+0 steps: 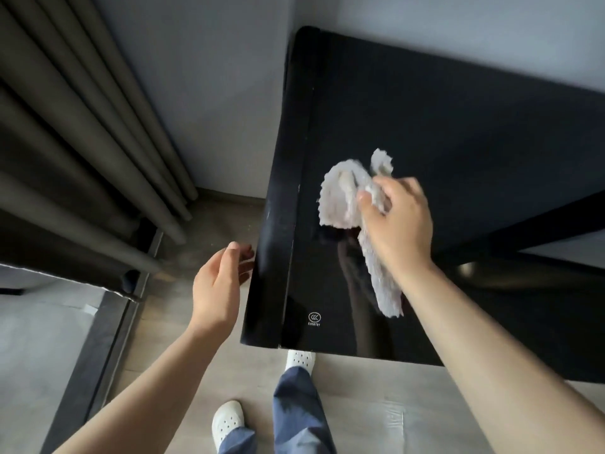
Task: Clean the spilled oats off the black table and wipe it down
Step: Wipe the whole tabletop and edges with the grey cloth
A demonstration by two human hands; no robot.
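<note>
Grey walls meet at the far corner behind your glossy black glass tabletop (425, 109), with dark pleated curtains (82, 126) hanging at the left and a pale wood floor (157, 339) below. Your right hand (396, 221) grips a bunched, fluffy off-white cleaning cloth (340, 198) and presses it onto the tabletop left of centre, one tail of it trailing back under your wrist. Your left hand (216, 283) is loosely cupped and holds nothing. It sits just beside the tabletop's left edge, seemingly placed to catch whatever you sweep off. No loose oats show on the dark surface in view, so the pick-up part looks mostly done; whether any are gathered under the cloth you cannot tell from here. What does show is a pale dusty smear on the matte left border strip (275, 224), and faint specks on the floor near the curtain foot, which may be oats or only dust. By my reading you are in the wipe-down, and the left border at least needs a pass before you can call it finished.
</note>
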